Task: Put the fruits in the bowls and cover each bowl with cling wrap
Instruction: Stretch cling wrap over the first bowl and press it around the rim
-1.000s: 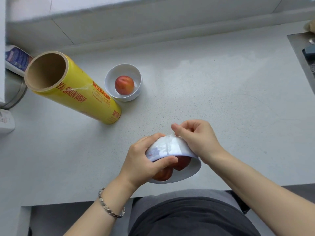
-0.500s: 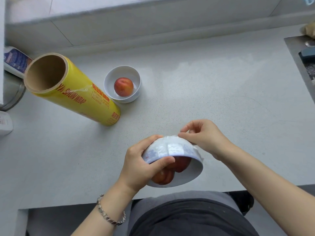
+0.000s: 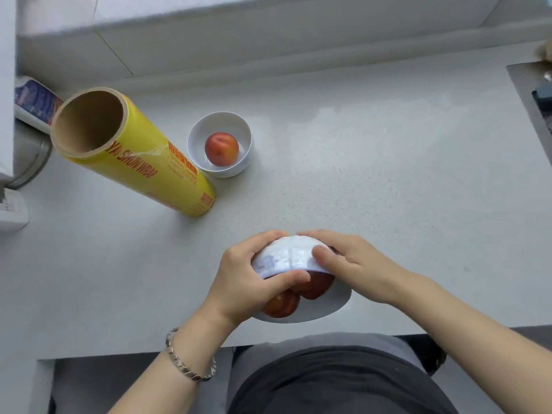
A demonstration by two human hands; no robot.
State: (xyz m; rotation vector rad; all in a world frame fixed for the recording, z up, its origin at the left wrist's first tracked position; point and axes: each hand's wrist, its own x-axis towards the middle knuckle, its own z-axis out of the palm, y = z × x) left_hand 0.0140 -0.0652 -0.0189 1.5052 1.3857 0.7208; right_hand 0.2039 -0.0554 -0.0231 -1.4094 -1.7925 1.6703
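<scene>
A white bowl [image 3: 286,258] is tipped toward me above the counter's front edge, its mouth facing my body, with red fruits [image 3: 283,304] showing behind clear cling wrap. My left hand [image 3: 248,282] grips its left side, thumb across the wrapped mouth. On the bowl's right side lies my right hand [image 3: 349,264], fingers pressing wrap against the underside. A second white bowl [image 3: 195,144] stands upright farther back, uncovered, holding one red fruit [image 3: 221,148]. The yellow cling wrap roll [image 3: 143,165] stands just left of it.
A blue-and-white packet [image 3: 34,101] and a metal rim [image 3: 33,162] sit at the far left. A white box [image 3: 12,210] lies at the left edge. A dark sink edge [image 3: 528,94] runs along the right. Tiled wall rises behind the counter.
My right hand has moved from the bowl's far top edge down onto its right side. The bowl has shifted slightly toward the counter's front edge, still tipped in both hands.
</scene>
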